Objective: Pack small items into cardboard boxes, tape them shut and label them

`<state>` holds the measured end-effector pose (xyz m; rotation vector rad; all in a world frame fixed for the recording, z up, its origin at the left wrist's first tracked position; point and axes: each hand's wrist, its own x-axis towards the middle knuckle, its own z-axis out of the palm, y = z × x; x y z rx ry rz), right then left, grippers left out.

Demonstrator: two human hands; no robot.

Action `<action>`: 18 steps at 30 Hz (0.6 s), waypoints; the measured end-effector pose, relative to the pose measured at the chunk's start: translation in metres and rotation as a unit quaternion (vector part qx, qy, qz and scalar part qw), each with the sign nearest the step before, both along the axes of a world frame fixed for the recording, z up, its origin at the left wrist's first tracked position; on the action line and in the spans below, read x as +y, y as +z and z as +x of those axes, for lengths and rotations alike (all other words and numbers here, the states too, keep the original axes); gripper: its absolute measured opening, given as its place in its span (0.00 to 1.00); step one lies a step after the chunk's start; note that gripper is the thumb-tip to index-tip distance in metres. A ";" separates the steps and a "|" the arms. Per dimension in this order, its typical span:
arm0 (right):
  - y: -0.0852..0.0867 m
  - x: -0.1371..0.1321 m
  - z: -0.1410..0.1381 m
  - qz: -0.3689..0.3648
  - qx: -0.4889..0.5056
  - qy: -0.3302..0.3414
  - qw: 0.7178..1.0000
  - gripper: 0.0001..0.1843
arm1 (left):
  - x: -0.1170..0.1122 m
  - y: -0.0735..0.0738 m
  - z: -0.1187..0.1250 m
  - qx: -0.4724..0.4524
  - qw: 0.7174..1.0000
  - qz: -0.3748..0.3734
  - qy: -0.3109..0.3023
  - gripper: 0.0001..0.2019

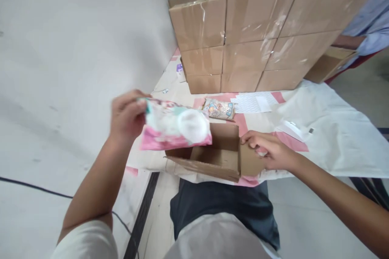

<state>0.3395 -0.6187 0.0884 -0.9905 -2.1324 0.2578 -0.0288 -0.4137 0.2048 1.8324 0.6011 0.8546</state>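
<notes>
Pinched by one end in my left hand [129, 113] is a soft pink, white and green packet [176, 125], blurred by motion. It hangs over the left part of an open cardboard box [206, 168] and hides that part. The inside that shows is bare cardboard. My right hand [269, 147] grips the box at its right side, fingers closed over the edge by the outspread flap. Just behind the box lies another printed packet [219, 109], flat on the cloth.
Taped cardboard boxes [243, 36] form a wall across the back. White sheets [253, 102] and a small white box [291, 130] lie on the pink-and-white cloth [340, 129]. A wall [75, 48] borders the left. At the right, another person's arm [349, 42] reaches by an open box [331, 62].
</notes>
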 end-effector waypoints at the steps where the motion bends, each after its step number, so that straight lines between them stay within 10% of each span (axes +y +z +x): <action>1: -0.001 -0.003 0.004 -0.006 0.002 -0.014 1.000 0.17 | -0.001 -0.004 0.014 0.018 0.999 -0.005 -0.051 0.26; 5: -0.013 -0.011 0.011 0.016 -0.047 -0.070 0.996 0.12 | -0.013 -0.015 0.047 0.197 0.953 -0.022 -0.229 0.21; 13: -0.022 -0.021 0.006 0.025 -0.080 -0.115 0.990 0.05 | -0.028 -0.001 0.064 0.208 0.966 0.026 -0.148 0.19; 18: -0.012 -0.024 0.015 0.053 -0.114 -0.094 0.988 0.18 | -0.036 -0.005 0.050 0.105 0.983 0.014 -0.153 0.17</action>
